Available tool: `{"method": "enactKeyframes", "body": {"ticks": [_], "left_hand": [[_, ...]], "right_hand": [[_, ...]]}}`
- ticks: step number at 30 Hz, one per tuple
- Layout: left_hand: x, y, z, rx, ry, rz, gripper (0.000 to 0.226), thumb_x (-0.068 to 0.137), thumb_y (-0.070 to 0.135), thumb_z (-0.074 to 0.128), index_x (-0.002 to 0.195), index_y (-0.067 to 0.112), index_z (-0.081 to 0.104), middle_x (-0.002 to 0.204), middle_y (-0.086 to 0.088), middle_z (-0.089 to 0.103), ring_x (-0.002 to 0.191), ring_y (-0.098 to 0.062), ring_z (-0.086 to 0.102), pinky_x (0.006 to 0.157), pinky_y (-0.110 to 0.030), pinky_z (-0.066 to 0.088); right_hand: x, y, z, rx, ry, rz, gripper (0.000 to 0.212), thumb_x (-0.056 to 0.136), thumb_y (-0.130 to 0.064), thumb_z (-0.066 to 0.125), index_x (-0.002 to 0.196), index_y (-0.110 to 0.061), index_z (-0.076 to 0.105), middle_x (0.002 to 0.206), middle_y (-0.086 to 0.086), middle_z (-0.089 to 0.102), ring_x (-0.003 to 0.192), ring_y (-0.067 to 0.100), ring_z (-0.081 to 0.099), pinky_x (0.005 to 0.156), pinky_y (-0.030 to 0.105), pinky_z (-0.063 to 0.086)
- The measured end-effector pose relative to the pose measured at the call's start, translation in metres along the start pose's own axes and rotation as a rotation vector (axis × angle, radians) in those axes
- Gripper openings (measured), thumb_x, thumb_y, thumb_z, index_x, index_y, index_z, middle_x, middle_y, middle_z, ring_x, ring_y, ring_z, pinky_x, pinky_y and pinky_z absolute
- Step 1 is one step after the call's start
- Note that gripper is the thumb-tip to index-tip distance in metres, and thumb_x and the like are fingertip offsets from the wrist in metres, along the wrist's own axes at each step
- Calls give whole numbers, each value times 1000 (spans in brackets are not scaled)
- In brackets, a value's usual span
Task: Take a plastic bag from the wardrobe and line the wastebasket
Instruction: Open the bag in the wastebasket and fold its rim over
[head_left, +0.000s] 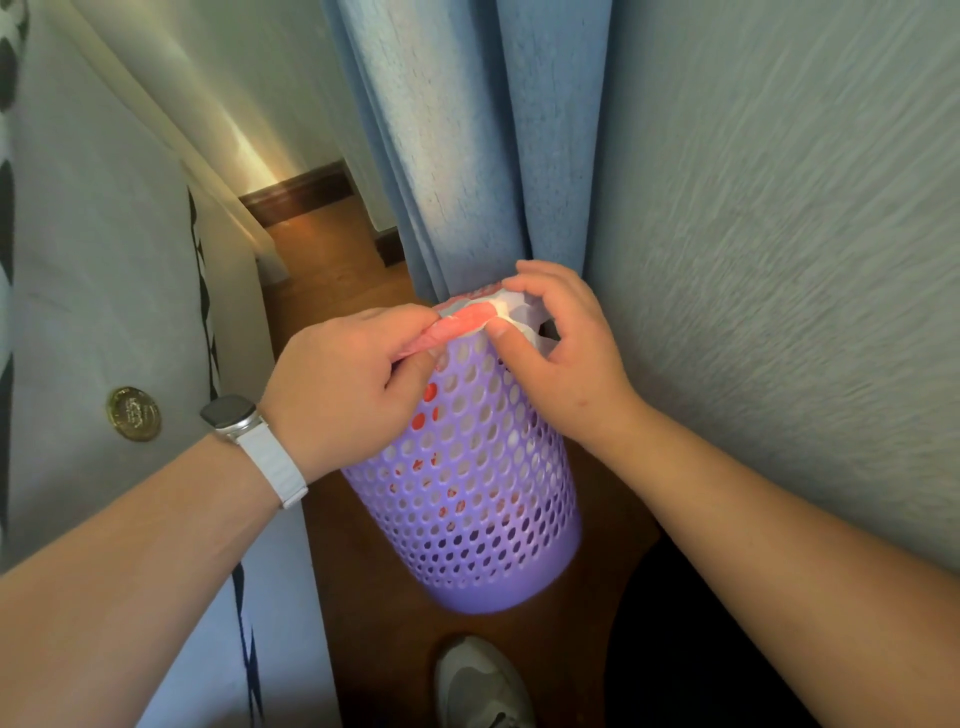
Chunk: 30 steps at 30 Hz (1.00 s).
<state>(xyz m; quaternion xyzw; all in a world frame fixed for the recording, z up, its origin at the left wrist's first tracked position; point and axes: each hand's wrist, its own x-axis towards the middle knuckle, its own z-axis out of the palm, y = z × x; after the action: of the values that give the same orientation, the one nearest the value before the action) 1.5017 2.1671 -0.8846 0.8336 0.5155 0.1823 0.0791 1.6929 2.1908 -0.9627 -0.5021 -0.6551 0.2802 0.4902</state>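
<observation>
Centrally, item one: lilac perforated wastebasket (467, 499), upright on a wooden floor (374, 597), mid-frame, with a blue curtain (467, 130) behind its rim and a textured wall (779, 260) at right. Item two: plastic bag (470, 316), red and white, bunched over the basket's rim, with red showing through several holes lower down. Item three: left hand (348, 389), forearm entering from the lower left and wearing a white-strapped watch (231, 413); its fingers are curled, pinching the bag's red edge at the rim's left side. Item four: right hand (566, 358), forearm entering from the lower right; its thumb and forefinger pinch the white part at the rim's right side. Item five: grey shoe (480, 680), bottom centre.
</observation>
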Motion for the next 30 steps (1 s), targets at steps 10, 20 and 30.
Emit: {"method": "enactKeyframes", "body": {"ticks": [10, 20, 30], "left_hand": [[0, 1, -1, -117, -27, -41, 31, 94, 36, 41, 101, 19, 66, 81, 5, 67, 70, -14, 60, 61, -39, 54], [4, 16, -3, 165, 136, 24, 32, 95, 43, 48, 97, 18, 67, 84, -1, 68, 72, -21, 62, 57, -29, 44], [0, 9, 0, 158, 172, -49, 29, 97, 34, 47, 84, 15, 65, 71, 1, 61, 62, -20, 56, 53, -24, 34]], "right_hand": [[0, -1, 1, 39, 4, 2, 35, 87, -38, 60, 109, -11, 62, 119, -3, 53, 117, 15, 53, 103, 30, 41], [-1, -24, 6, -113, 131, -76, 23, 83, -32, 61, 94, -12, 59, 95, -7, 49, 93, 18, 50, 86, 40, 41], [-3, -17, 5, -26, 42, -93, 42, 84, -37, 62, 115, -8, 62, 118, -2, 54, 116, 18, 53, 104, 39, 41]]}}
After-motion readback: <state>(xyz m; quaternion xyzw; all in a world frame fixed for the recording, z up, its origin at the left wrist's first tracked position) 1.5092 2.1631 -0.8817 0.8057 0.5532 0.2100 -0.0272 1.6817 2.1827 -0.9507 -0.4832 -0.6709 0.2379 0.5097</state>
